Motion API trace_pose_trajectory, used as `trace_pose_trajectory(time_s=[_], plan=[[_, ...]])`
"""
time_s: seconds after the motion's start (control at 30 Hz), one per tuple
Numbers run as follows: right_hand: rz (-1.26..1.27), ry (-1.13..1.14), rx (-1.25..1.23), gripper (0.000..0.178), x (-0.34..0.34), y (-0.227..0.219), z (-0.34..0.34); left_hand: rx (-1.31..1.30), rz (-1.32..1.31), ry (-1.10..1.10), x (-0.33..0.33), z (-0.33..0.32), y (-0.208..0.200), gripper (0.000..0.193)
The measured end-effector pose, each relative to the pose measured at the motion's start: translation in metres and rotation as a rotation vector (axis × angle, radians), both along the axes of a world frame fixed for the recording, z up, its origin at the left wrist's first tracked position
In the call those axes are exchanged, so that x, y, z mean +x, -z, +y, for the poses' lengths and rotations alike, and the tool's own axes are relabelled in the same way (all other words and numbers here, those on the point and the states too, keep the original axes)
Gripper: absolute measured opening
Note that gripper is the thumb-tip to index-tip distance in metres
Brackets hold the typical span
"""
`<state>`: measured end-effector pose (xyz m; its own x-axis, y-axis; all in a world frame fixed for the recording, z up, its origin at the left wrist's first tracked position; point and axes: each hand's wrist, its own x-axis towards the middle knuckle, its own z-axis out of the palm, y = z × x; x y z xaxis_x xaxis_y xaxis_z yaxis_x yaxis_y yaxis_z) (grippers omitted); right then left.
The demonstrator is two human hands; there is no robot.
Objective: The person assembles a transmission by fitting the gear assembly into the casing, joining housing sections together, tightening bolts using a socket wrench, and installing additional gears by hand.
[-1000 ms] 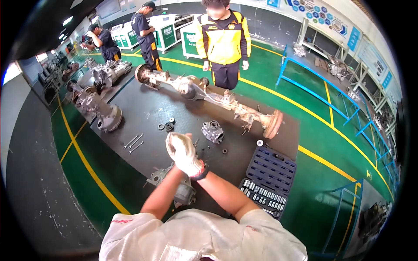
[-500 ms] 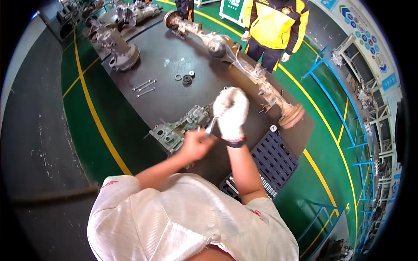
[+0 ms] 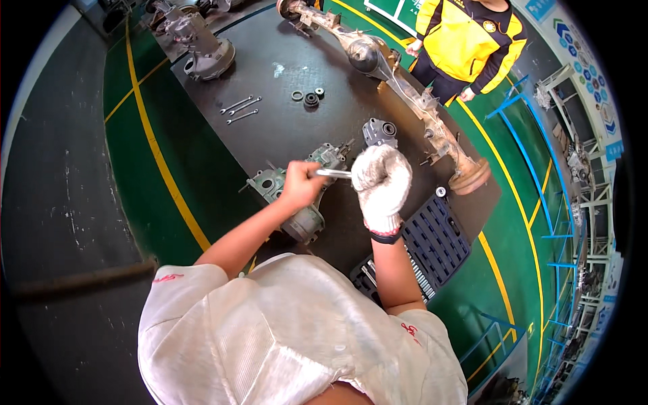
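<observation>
My bare left hand (image 3: 302,185) is closed round one end of a shiny metal wrench (image 3: 333,173). The wrench lies nearly level, and its other end runs into my right hand (image 3: 382,181), a fist in a white knitted glove. Both wrench ends are hidden by the hands. Below and beside my left hand sits a grey-green cast gearbox housing (image 3: 305,221), partly covered by that arm. Just beyond the glove stands a smaller grey metal housing (image 3: 379,131) with a round opening; the glove covers its near part.
An open socket case (image 3: 435,246) lies under my right forearm. A long rusty axle (image 3: 398,84) spans the table's right side. Several spanners (image 3: 241,120) and ring parts (image 3: 310,100) lie farther off. A person in a yellow jacket (image 3: 459,37) stands behind the axle.
My left hand has risen, and the wrench has swung from steeply tilted to nearly level. The smaller grey housing beyond the glove has come into sight. The whole view has shifted slightly.
</observation>
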<state>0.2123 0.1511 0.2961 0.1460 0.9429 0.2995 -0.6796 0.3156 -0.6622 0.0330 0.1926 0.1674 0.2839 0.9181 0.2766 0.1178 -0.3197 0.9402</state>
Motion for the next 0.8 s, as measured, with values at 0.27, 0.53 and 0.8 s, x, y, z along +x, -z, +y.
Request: trace_pose_trajectory(time_s=[0.27, 0.53, 0.8], plan=[[0.235, 0.092, -0.123, 0.041, 0.014, -0.01, 0.015, -0.027, 0.029, -0.059, 0.036, 0.019, -0.028, 0.015], [0.141, 0.031, -0.101, 0.042, 0.017, -0.01, 0.012, -0.083, 0.075, -0.017, 0.032, 0.022, -0.045, 0.029], [0.123, 0.033, -0.109, 0.042, 0.017, -0.023, 0.011, -0.031, 0.074, -0.026, 0.033, 0.02, -0.054, 0.016]])
